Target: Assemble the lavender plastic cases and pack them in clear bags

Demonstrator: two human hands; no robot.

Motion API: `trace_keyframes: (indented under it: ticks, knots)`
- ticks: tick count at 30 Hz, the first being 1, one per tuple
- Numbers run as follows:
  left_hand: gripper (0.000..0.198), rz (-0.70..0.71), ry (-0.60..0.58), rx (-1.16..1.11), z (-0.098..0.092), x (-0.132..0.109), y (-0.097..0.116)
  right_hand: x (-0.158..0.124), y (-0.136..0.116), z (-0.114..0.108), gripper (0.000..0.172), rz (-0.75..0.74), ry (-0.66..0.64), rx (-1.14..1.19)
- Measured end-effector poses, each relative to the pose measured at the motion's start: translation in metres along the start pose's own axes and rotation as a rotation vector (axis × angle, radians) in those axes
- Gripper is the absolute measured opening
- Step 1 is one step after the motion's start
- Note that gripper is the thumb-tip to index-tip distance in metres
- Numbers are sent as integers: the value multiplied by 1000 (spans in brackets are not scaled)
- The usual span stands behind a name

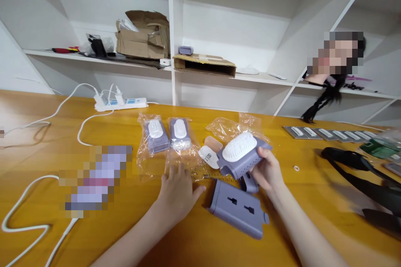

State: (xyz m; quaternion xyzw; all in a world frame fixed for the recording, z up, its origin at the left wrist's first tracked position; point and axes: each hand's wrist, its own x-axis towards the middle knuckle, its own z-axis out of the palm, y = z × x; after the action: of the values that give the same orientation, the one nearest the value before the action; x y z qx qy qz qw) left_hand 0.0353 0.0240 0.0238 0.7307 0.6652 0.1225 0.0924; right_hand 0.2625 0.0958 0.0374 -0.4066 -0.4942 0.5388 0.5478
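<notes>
Our right hand [266, 171] curls around a lilac plastic casing [238, 167], holding it up off the surface, while our left hand [177, 192] lies spread on the bench [37, 133].

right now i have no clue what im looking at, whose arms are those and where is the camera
There is no machine here: these are a person's own two bare hands, and this one picture comes from a camera worn on their head, looking forward and down. The surface is a wooden table. The right hand holds a lilac plastic housing with a white ribbed top. The left hand lies open on the table beside a small coil spring. A flat lilac plastic plate with two slots lies close by. Farther back are two small lilac-and-white units in clear plastic bags and a white power strip.
</notes>
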Motion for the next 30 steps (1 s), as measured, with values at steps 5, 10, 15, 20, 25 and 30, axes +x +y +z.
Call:
trace_keyframes:
  ticks: [5,10,15,20,25,30]
  knots:
    - [37,157,212,-545,-10,3,-4,-13,3,15,60,91,-147,144]
    - [67,214,-292,-1431,-8,3,1,-26,5,28,72,114,-288,167]
    - [70,206,-333,-1669,1,7,1,-33,-1,35,73,74,-293,221]
    - [65,146,-195,-1638,6,6,-3,-37,-8,37,77,-9,-266,302]
    - [50,-91,143,-1657,4,8,-4,-33,-2,38,74,-33,-146,330]
    - [60,-252,-10,-1839,0,7,-1,-37,3,47,74,-30,-179,369]
